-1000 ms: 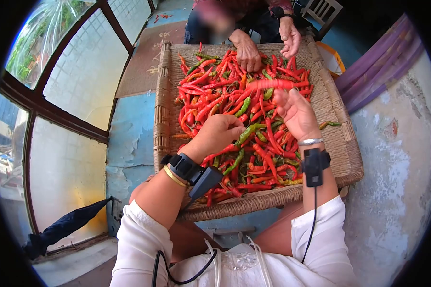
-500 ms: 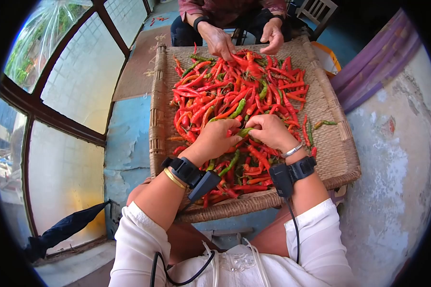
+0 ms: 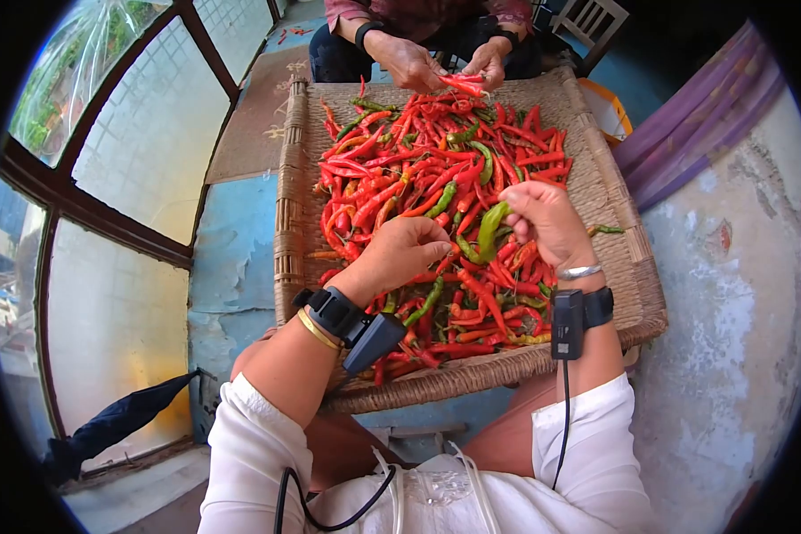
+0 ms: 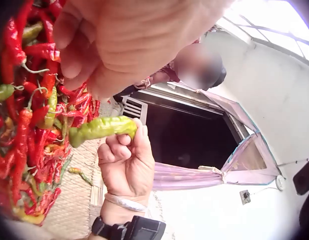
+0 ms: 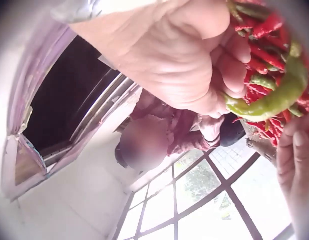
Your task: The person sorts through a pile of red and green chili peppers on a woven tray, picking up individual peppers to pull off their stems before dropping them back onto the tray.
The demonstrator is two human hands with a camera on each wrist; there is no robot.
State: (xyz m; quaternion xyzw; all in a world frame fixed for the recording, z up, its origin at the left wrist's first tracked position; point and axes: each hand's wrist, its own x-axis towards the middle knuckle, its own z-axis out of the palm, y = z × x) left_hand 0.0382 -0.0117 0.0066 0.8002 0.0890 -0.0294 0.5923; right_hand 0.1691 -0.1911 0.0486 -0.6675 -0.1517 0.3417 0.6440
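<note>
My right hand [image 3: 547, 221] pinches one end of a curved green chili pepper [image 3: 489, 233] over the right half of the heap. In the left wrist view, that green pepper stretches sideways from the thumb and fingertips. To the left, my left hand [image 3: 402, 255] hovers low over the chili heap [image 3: 400, 191], its fingers loosely bent and nothing seen between them. Mostly red chilies make up the heap, with several green and orange ones mixed in. They lie on a large woven tray [image 3: 618, 222].
Across the tray sits another person, whose hands [image 3: 409, 64] hold red chilies [image 3: 465, 84] at the far edge. A windowed wall [image 3: 116, 178] stands on the left, a peeling wall [image 3: 712, 267] and purple curtain [image 3: 694, 133] on the right. A folded dark umbrella [image 3: 125, 423] leans at lower left.
My right hand came in beside the left hand at the green pepper, then drew back right and up with it. The other person's hands came together around red chilies at the far edge.
</note>
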